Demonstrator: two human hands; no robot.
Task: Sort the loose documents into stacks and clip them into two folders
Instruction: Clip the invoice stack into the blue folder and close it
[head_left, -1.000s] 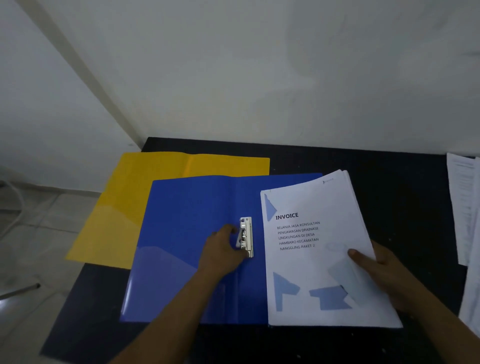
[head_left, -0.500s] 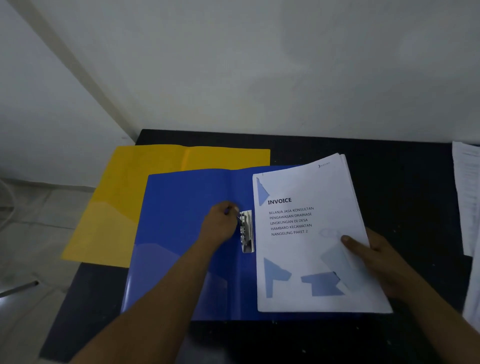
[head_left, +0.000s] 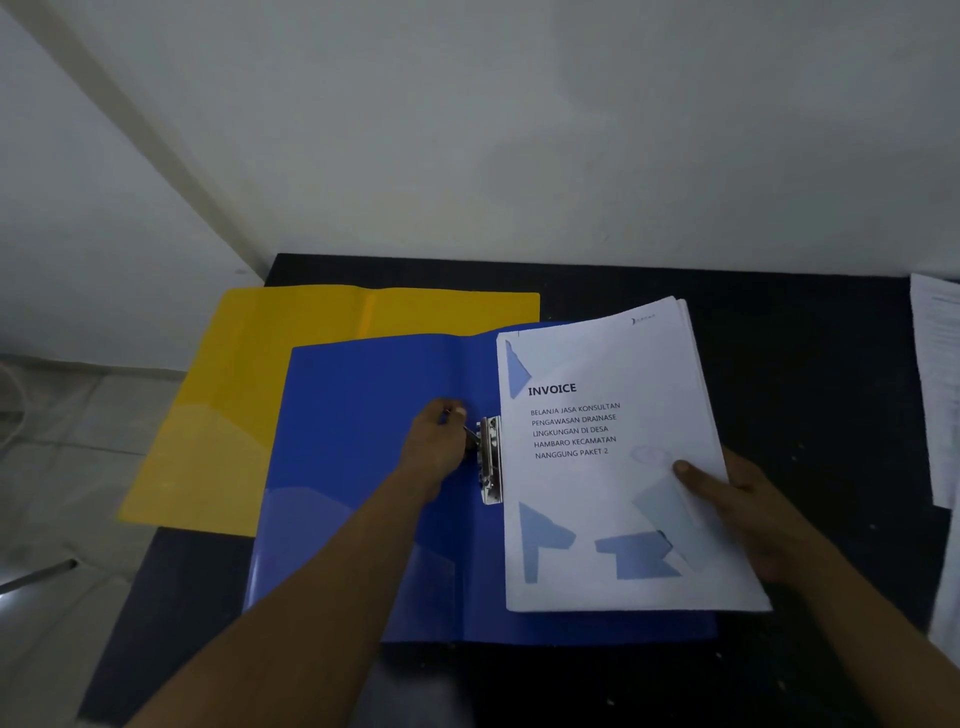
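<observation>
An open blue folder (head_left: 363, 415) lies on the dark table, partly over an open yellow folder (head_left: 270, 364). A metal clip (head_left: 491, 460) sits at the blue folder's spine. My left hand (head_left: 439, 447) pinches the clip's lever, pulled to the left. A stack of white papers headed INVOICE (head_left: 597, 493) rests on the folder's right half, its left edge at the clip. My right hand (head_left: 737, 509) holds the stack's right edge, thumb on top.
More white papers (head_left: 937, 384) lie at the table's right edge. The black table (head_left: 805, 364) meets a white wall behind. At left the table ends and a pale floor (head_left: 62, 467) shows below.
My left hand has drawn the clip's lever away to the left. The paper stack has slid left so that its edge reaches the clip.
</observation>
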